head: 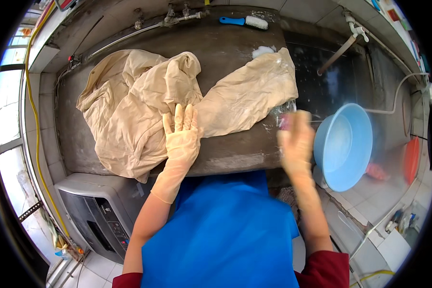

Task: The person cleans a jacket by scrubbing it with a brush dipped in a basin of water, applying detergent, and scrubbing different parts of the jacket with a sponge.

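A beige cloth garment lies bunched on the dark stone counter, with one long part of it spread out to the right. My left hand, in a pale rubber glove, rests on the garment near its middle, palm down with the fingers extended. My right hand, also gloved and blurred, is off the garment's right end, closed around a pink object that is mostly hidden; its kind cannot be told. White foam sits by the far edge of the spread part.
A blue-handled brush lies at the counter's back. Right of my right hand stands a tilted light-blue basin. A white tap and a pipe are at the back right. A washing machine stands below left; a red basin is far right.
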Available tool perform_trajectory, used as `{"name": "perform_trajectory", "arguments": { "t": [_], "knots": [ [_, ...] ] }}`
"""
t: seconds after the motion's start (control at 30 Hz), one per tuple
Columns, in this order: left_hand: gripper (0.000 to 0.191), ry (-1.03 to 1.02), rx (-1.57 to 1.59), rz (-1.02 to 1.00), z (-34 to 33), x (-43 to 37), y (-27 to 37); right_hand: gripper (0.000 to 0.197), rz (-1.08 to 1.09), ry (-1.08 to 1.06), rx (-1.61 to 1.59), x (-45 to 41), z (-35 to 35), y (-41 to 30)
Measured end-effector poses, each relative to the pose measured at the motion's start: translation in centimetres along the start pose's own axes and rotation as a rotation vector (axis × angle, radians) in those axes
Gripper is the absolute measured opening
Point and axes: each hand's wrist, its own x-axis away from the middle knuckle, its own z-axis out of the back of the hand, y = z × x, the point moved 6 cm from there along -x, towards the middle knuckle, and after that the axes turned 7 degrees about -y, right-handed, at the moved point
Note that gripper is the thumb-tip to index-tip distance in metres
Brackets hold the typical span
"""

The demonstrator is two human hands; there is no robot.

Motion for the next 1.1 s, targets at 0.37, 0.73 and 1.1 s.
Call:
{"name": "perform_trajectory", "arguments": {
  "t": [0.37, 0.73, 1.1],
  "knots": [
    [0.065, -0.134, 0.106, 0.102, -4.6, 0.4, -1.3, 0.051, 0.205, -0.086, 1.031, -12.1, -10.9, 3.7],
    [0.063, -0.181, 0.105, 0.137, -6.0, 0.9, -1.8, 0.049, 0.146, -0.127, 0.677, -8.3, -12.4, -0.5],
    [0.069, -0.180, 0.112, 0.066, -6.1, 0.8, -1.7, 0.061, 0.329, 0.048, 0.850, -7.4, -14.3, -1.3]
  ]
}}
